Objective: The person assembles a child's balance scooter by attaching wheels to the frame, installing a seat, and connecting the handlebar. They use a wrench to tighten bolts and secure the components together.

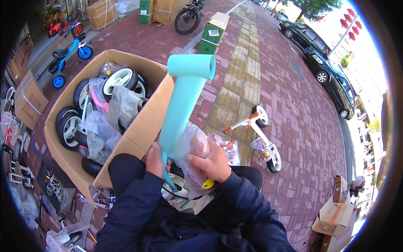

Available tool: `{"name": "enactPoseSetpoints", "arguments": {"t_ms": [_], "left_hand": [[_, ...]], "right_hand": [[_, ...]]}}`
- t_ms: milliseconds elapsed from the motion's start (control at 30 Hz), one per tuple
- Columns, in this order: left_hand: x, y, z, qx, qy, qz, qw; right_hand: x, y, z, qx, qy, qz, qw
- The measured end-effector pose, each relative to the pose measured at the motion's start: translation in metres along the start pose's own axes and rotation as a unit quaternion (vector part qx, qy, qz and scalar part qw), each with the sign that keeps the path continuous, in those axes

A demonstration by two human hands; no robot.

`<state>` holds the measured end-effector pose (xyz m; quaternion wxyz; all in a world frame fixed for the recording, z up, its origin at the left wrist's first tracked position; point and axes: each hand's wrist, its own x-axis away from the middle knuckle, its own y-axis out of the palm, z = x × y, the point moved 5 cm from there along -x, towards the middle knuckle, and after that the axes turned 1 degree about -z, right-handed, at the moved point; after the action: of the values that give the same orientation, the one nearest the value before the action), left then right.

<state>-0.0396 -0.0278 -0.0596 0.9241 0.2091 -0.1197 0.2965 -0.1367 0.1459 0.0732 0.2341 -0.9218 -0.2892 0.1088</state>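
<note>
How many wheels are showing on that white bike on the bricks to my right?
2 on the white balance bike: the far wheel, near the orange handlebar grips, and the near wheel, beside a plastic-wrapped bundle. Another could be hidden behind either one.

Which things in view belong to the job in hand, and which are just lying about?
Job:
- turquoise frame, in the left hand
- clear plastic bag, in the right hand
- probably the open carton with wheels

Apparently lying about:
- blue tricycle
- white two-wheeler
- green box
- parked cars
</note>
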Motion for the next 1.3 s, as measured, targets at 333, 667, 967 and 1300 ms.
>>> {"name": "enactPoseSetpoints", "arguments": {"t_ms": [333, 667, 967, 1300], "left_hand": [[-0.021, 0.004, 0.044, 0.010, 0.089, -0.231, 0.969], [-0.034, -0.025, 0.061, 0.088, -0.103, -0.455, 0.880], [0.000, -0.016, 0.046, -0.025, -0.005, -0.442, 0.897], [-0.059, -0.051, -0.029, 0.172, -0.020, -0.543, 0.822]], "right_hand": [[0.028, 0.014, -0.086, -0.065, -0.264, -0.102, 0.957], [0.027, 0.009, -0.077, 0.073, -0.311, -0.014, 0.948], [0.041, 0.021, -0.081, 0.147, -0.376, -0.235, 0.884], [0.078, 0.027, -0.089, 0.147, -0.429, -0.186, 0.872]]}}
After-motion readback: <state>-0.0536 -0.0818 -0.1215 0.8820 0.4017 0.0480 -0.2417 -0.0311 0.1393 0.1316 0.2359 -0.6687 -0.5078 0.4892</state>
